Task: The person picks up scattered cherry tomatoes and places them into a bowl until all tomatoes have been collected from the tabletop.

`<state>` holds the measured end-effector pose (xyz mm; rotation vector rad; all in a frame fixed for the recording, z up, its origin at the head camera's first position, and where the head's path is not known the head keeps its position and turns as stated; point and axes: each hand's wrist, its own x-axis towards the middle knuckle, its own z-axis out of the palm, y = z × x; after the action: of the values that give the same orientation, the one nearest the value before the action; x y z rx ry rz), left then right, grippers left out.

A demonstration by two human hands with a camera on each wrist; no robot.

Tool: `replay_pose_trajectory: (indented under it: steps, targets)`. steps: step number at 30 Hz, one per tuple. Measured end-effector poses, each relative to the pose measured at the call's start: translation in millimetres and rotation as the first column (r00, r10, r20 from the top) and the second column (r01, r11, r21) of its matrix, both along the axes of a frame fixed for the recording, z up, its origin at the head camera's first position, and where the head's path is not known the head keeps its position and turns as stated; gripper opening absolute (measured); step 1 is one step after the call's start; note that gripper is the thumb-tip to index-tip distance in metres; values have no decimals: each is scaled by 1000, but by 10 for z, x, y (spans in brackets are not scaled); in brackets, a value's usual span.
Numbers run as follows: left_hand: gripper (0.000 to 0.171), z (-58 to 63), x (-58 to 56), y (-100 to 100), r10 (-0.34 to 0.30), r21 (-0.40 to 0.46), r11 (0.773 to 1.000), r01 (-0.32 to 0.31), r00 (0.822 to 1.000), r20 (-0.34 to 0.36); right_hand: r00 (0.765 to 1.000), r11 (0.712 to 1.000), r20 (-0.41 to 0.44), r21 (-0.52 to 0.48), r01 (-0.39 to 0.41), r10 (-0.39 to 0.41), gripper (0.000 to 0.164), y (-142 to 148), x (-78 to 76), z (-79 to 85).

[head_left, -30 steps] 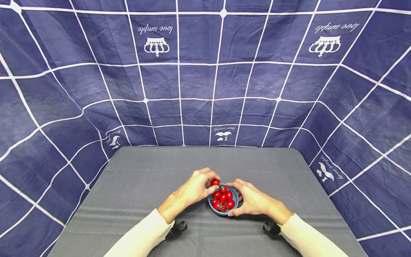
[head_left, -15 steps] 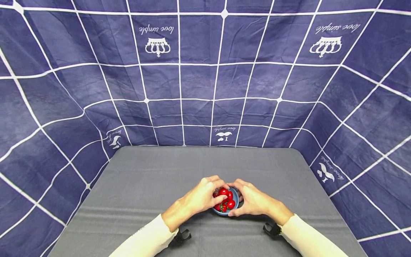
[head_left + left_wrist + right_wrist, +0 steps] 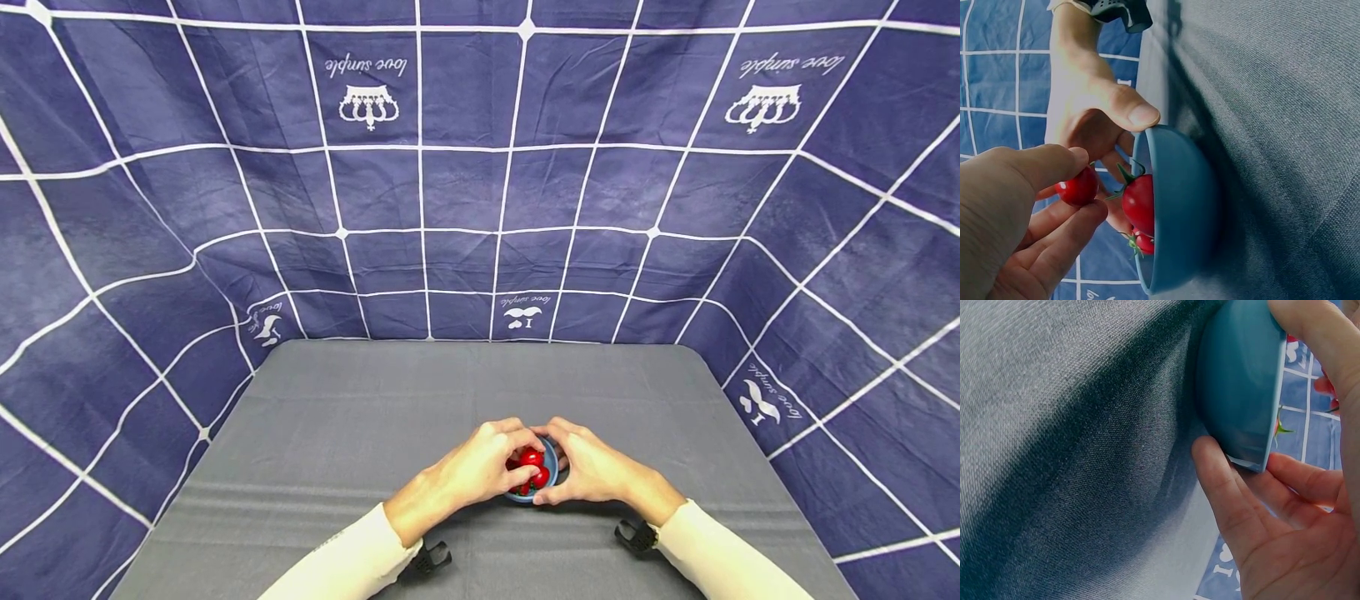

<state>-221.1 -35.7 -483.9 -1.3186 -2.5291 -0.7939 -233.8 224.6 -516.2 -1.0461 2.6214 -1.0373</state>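
Between thumb and fingertips, my left hand (image 3: 480,462) pinches a red cherry tomato (image 3: 1079,187) just above a small blue bowl (image 3: 1188,209). In the left wrist view that tomato is apart from the others. Several more cherry tomatoes (image 3: 1140,203), some with green stems, lie in the bowl; the left hand hides part of them in the head view. My right hand (image 3: 596,468) holds the bowl from the right side. Its thumb lies on the near rim, and its fingers (image 3: 1216,469) curl round the far side and wall.
The bowl stands on a grey cloth-covered table (image 3: 360,392) with creases near the front. A blue curtain (image 3: 465,192) with white grid lines surrounds the table at the back and sides. Black wrist straps (image 3: 636,535) show below both forearms.
My left hand has moved right and slightly down, from the bowl's left edge to over its middle, with a tomato in its fingers. The right hand has stayed on the bowl.
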Motion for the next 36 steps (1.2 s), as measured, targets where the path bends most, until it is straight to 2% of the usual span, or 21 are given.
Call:
replay_pose_trajectory:
  steps: [6, 13, 24, 30, 36]
  targets:
    - [29, -4, 7, 26, -20, 5, 1000, 19, 1000, 9, 1000, 1000, 6, 3, 1, -1, 91, 18, 8, 4]
    - [43, 6, 17, 17, 8, 7, 1000, -9, 999, 52, 999, 999, -29, 29, 20, -19, 85, 26, 28, 6]
    - [47, 40, 6, -60, 45, 30, 999, -45, 999, 19, 1000, 1000, -3, 4, -4, 4, 86, 47, 21, 3]
    - [46, 56, 0, -111, 60, 30, 998, -61, 998, 10, 1000, 1000, -2, 11, 13, -13, 89, 45, 32, 12]
    - [41, 59, -21, -183, 115, 13, 993, -115, 993, 2, 1000, 1000, 1, 19, 18, -18, 94, 57, 34, 23]
